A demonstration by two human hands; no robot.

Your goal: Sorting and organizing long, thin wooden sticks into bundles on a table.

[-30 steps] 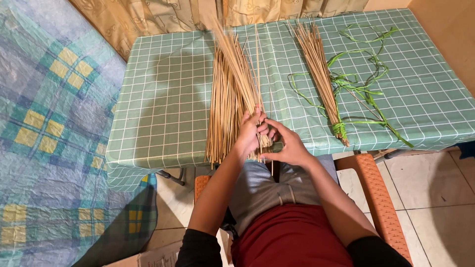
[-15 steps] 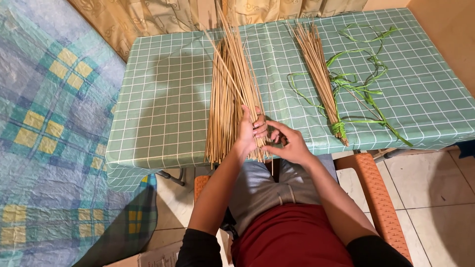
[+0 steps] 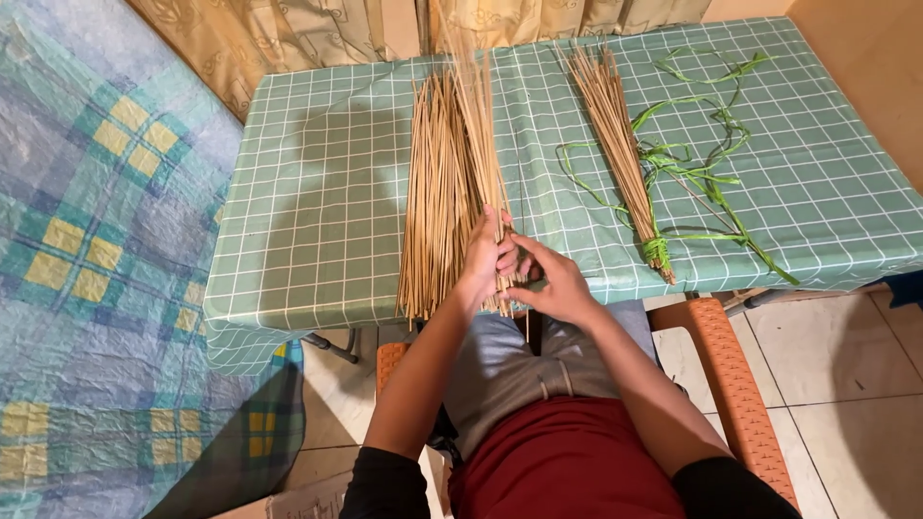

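Observation:
A pile of long thin tan sticks lies lengthwise on the table's green checked cloth. My left hand grips a handful of these sticks near their lower ends, lifted a little off the pile. My right hand is closed around the same ends just beside the left hand, at the table's front edge. To the right lies a separate bundle of sticks, tied at its near end with a green strip.
Loose green strips curl across the right part of the table. A patterned bedspread fills the left side. Curtains hang behind the table. An orange chair arm is at my right, over a tiled floor.
The held handful of sticks has swung from leaning left to nearly straight up the table. My right hand has closed in against the left hand on the stick ends.

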